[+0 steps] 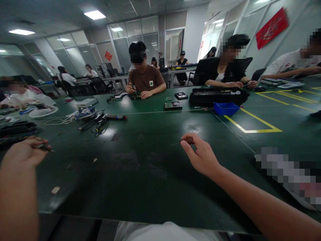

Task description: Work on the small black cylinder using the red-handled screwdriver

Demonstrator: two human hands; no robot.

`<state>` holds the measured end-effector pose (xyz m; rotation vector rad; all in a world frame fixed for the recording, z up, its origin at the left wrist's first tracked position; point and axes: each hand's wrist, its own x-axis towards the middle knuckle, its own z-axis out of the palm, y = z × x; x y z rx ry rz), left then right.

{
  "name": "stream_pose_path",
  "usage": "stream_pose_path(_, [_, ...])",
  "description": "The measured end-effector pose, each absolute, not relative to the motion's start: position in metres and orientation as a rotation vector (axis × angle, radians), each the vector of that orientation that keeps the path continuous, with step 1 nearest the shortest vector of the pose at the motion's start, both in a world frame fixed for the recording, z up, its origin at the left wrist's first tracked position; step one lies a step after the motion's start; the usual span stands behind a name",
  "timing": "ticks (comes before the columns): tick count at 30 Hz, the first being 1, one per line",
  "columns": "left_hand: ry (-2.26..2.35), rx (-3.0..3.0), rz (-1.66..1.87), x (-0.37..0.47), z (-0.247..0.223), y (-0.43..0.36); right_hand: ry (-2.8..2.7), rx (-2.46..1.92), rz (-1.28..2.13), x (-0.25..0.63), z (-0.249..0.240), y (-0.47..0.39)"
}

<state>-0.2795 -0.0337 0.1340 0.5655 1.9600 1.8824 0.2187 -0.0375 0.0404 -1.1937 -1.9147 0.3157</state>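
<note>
Screwdriver (189,140) sits over the desk (150,201), pinched between the thumb and fingers of my right hand (202,154), its thin end pointing left. My left hand (23,154) pinches a small dark tool (45,147) with a pointy end. If my pinch is too loose, I think either one could drop. If my hands bump together, a tip could poke me.
</note>
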Motion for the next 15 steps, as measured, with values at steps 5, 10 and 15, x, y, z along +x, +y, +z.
stream_pose_path(5, [1.431,0.764,1.743,-0.213,0.118,0.012,-1.916,-1.198,0.312,0.218,0.041,-0.038])
stream_pose_path(10, [1.135,1.126,1.336,-0.097,0.094,0.018,-1.909,-1.21,0.256,0.219,0.044,-0.038])
stream_pose_path(15, [1.033,1.418,1.033,-0.012,0.059,0.002,-1.831,-1.158,0.177,0.22,0.046,-0.041])
